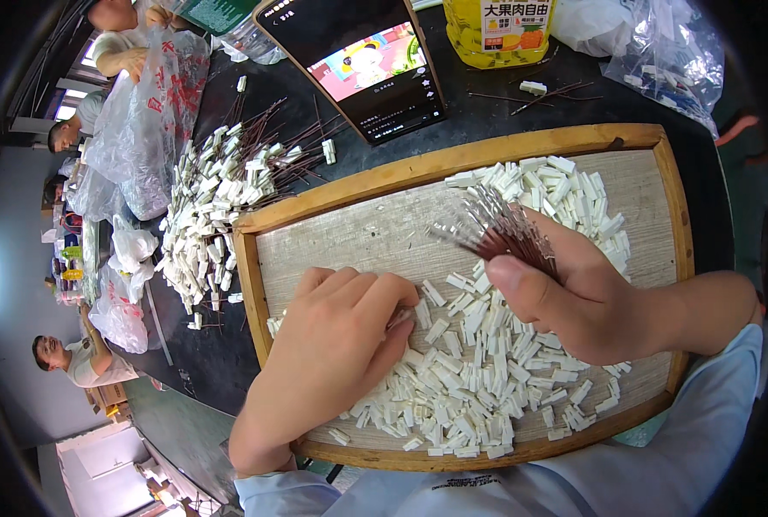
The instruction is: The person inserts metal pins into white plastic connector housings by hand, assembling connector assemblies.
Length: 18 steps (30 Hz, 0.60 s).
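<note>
My right hand (pixel 578 297) is closed around a bundle of thin brown wires (pixel 522 245), thumb pressed across it. Silvery metal terminals fan out at the bundle's upper left end. Below it, many small white plastic connector housings (pixel 487 379) lie loose in a wood-framed tray (pixel 349 241). My left hand (pixel 332 332) is over the tray's left part, knuckles up, its fingers bent and thumb drawn toward the index finger. Something small and pale shows between those fingertips, mostly hidden. More housings touch the hand's edge.
Left of the tray, white connectors with brown wires (pixel 216 198) lie heaped on the black table (pixel 186 375). Behind the tray stand a phone (pixel 362 73) playing a video and a yellow drink bottle (pixel 497 34). Plastic bags (pixel 147 138) lie farther left; several people are beyond.
</note>
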Available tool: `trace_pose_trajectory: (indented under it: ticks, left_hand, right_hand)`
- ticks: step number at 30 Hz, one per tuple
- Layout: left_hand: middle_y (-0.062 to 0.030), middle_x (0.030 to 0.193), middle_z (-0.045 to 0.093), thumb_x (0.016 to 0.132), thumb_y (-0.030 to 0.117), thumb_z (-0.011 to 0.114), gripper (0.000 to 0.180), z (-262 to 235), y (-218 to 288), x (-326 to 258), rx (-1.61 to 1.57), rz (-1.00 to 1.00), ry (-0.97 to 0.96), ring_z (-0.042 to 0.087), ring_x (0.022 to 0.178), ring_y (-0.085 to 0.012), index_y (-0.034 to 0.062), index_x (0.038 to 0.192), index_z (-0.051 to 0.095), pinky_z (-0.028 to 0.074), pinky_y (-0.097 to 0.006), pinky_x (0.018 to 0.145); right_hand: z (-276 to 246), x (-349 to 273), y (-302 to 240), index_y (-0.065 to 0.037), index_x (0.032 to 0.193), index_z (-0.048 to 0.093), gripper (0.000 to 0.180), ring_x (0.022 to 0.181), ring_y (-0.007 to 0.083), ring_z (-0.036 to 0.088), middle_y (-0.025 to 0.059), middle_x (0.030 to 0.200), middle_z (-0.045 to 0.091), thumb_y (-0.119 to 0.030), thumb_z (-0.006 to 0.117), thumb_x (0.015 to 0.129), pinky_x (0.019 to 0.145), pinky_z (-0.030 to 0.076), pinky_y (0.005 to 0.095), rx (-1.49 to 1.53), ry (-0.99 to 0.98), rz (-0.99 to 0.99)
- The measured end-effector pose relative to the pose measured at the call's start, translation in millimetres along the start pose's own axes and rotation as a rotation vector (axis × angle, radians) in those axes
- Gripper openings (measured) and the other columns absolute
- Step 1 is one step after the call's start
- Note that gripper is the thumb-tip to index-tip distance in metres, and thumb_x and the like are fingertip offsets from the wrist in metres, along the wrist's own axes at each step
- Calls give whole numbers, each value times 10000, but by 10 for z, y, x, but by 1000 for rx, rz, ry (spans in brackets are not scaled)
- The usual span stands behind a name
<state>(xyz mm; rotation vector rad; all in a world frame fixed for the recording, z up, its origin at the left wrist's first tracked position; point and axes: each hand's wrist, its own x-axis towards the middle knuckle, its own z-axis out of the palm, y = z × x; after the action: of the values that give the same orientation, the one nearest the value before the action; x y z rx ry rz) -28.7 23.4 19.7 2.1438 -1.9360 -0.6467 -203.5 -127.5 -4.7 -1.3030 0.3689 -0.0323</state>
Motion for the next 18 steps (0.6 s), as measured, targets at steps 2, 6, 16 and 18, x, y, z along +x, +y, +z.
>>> trace_pose_trajectory:
  ticks: [2,6,16,18]
  left_hand:
    - [-42,761,578,749,50,645,248,5,18,-16,27,29,27,568,749,-243,88,988,591,388,-323,741]
    - [-94,820,556,774,14,608,226,50,10,31,68,53,181,558,776,-256,75,990,586,400,-313,731]
    - [-153,947,595,815,-80,600,138,106,-108,19,-1225,203,460,633,892,-240,-48,949,599,508,-339,806]
    - [-161,957,594,809,-85,605,141,105,-94,16,-1246,210,467,635,903,-250,-50,945,595,512,-344,810]
  right_hand:
    - [-15,12,33,-17,998,480,227,613,52,374,-20,683,426,-241,476,957,542,336,223,-46,7,-62]
    - [-26,-18,-6,-39,906,538,171,574,35,392,-40,659,469,-209,551,902,507,323,217,-106,5,-58]
    - [-14,-57,-76,-3,884,606,87,678,33,564,28,763,641,-87,614,862,589,434,180,7,59,17]
    - [-15,-46,-23,-2,883,624,125,646,22,527,2,734,620,-123,641,854,556,408,183,10,60,-20]
